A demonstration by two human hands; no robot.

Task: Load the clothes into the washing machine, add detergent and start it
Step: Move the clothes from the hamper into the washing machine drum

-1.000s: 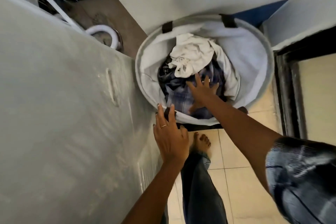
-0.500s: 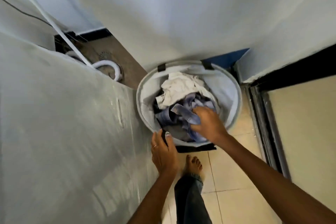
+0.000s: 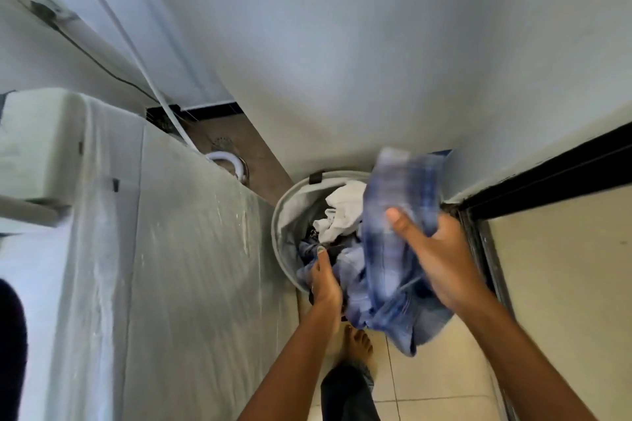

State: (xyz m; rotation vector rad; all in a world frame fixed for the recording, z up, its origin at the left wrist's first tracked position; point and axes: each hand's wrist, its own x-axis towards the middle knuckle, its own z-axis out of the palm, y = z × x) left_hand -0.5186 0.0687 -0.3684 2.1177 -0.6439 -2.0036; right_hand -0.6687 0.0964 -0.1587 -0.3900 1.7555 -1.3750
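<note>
A round white laundry basket (image 3: 285, 212) stands on the floor against the wall, holding a white cloth (image 3: 342, 212) and dark clothes. My right hand (image 3: 441, 260) is shut on a blue plaid garment (image 3: 396, 215), lifted above the basket and blurred by motion. Lower down, at the basket's near rim, my left hand (image 3: 323, 280) grips the trailing part of the same blue fabric. The washing machine (image 3: 164, 267), wrapped in a pale plastic cover, fills the left side; its lid and controls are hidden.
A white hose (image 3: 225, 161) curls behind the machine near a floor drain. A dark door frame (image 3: 485, 215) stands right of the basket. My bare foot (image 3: 355, 345) rests on beige floor tiles (image 3: 441, 376) below the basket. White walls close in behind.
My right hand has pulled the blue plaid garment up out of the basket. My left hand moved from the machine's side to the basket rim and took hold of the fabric. The view tilted up.
</note>
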